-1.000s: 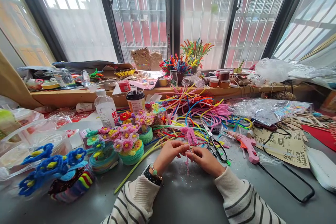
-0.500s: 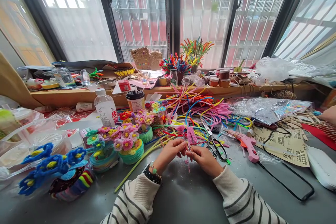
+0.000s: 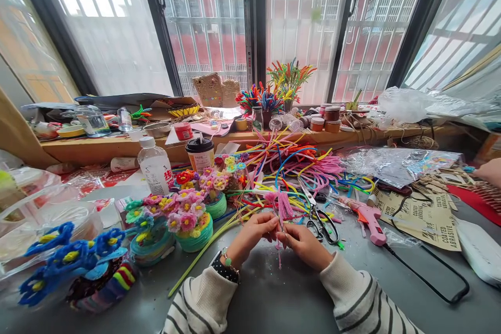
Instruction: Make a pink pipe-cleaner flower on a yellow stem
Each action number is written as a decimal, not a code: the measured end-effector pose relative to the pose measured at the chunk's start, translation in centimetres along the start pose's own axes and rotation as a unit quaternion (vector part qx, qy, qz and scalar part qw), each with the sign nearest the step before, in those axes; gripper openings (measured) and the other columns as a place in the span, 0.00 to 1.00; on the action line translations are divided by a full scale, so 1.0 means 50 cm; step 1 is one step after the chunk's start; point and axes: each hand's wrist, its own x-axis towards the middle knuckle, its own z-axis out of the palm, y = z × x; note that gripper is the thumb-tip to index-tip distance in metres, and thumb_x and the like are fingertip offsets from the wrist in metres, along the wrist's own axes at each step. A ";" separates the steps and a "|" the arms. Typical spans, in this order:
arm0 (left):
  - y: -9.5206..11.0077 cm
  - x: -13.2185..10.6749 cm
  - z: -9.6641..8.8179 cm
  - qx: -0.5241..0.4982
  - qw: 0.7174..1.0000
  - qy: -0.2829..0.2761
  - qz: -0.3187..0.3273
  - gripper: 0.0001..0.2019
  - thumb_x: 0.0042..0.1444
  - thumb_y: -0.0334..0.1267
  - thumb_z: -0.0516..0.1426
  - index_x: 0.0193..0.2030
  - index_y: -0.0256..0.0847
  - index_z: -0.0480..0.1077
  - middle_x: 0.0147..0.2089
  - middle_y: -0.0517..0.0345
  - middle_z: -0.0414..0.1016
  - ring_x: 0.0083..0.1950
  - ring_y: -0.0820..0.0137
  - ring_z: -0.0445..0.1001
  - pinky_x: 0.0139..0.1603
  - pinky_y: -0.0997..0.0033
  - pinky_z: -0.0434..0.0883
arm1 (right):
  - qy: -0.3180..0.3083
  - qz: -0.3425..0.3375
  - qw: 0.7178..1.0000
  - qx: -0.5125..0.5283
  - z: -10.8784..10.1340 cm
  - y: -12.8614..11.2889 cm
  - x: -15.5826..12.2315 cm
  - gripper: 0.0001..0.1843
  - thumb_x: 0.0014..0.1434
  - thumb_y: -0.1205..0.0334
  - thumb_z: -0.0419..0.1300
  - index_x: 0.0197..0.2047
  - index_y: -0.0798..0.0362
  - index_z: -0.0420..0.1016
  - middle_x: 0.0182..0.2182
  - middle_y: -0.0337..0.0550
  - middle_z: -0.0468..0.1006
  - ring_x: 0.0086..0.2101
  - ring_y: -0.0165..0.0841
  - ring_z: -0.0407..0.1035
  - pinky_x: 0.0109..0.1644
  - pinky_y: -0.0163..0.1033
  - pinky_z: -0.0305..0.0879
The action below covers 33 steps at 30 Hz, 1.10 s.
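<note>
Close together over the grey table, my left hand and my right hand pinch a thin pink pipe cleaner between their fingertips. Its lower end hangs below the fingers; the exact spot of each grip is partly hidden. Just behind the fingertips lies a bundle of pink pipe cleaners. Black-handled scissors rest to the right of my right hand. Pipe-cleaner flowers in a turquoise pot stand to the left of my left hand.
A pink glue gun with a black cord lies at right, near abrasive paper. Blue flowers, a bottle and a lidded cup stand at left. Loose pipe cleaners are heaped behind. Another person's hand shows at the far right.
The view has shifted slightly. Both hands stay together at the pink pipe cleaner, whose hanging end now shows a little lower. Nothing has been put down.
</note>
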 end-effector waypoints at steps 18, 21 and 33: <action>-0.005 0.005 0.001 0.027 0.999 0.003 0.024 0.15 0.47 0.46 0.50 0.22 0.35 0.61 0.20 0.62 0.58 0.22 0.79 0.58 0.26 0.76 0.56 | -0.006 -0.013 1.000 -0.010 -0.002 -0.010 -0.002 0.27 0.52 0.42 0.40 0.23 0.57 0.64 0.20 0.38 0.63 0.24 0.26 0.57 0.28 0.31 0.53; -0.003 0.003 0.003 0.035 0.999 -0.002 0.026 0.15 0.47 0.46 0.50 0.22 0.35 0.61 0.20 0.63 0.58 0.23 0.78 0.58 0.26 0.76 0.56 | 0.001 -0.010 1.000 0.001 -0.001 -0.006 0.000 0.27 0.51 0.41 0.41 0.21 0.57 0.62 0.20 0.38 0.64 0.24 0.26 0.58 0.29 0.31 0.54; -0.001 0.005 0.006 0.030 0.998 0.051 0.020 0.15 0.45 0.48 0.50 0.23 0.36 0.59 0.19 0.64 0.58 0.21 0.79 0.57 0.24 0.77 0.56 | 0.038 0.011 0.999 -0.027 0.001 -0.003 0.002 0.25 0.51 0.42 0.43 0.19 0.56 0.61 0.18 0.37 0.64 0.22 0.25 0.57 0.26 0.31 0.52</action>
